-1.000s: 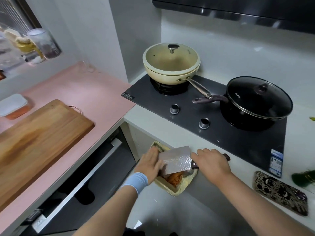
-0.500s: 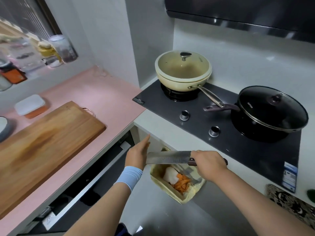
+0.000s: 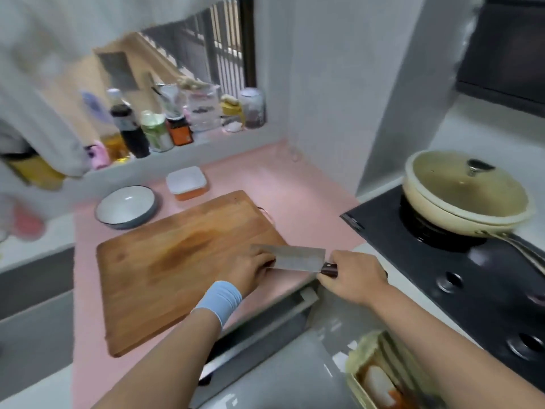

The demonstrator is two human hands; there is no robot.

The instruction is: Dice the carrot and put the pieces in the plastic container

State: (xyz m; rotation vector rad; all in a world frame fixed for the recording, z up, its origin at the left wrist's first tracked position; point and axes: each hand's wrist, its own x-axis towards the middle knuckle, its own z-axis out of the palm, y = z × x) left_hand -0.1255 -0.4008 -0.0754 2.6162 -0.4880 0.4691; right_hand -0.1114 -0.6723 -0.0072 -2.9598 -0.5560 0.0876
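Note:
My right hand [image 3: 351, 276] grips the dark handle of a cleaver [image 3: 290, 257], whose blade lies over the right corner of the wooden cutting board [image 3: 165, 267]. My left hand [image 3: 250, 270], with a blue wristband, rests fingers bent against the blade's left side at the board's edge. The board's top is bare; no carrot shows on it. The plastic container [image 3: 186, 183], with a white lid and orange contents, stands closed behind the board on the pink counter.
A white bowl [image 3: 126, 205] with a dark rim sits left of the container. Bottles and jars line the window sill [image 3: 165, 125]. A cream pan [image 3: 466, 193] rests on the black hob at right. A lined waste bin [image 3: 380, 379] with orange scraps sits below at lower right.
The view has swung left from the waste bin to the counter. Both hands and the cleaver have moved from above the bin to the cutting board's right corner.

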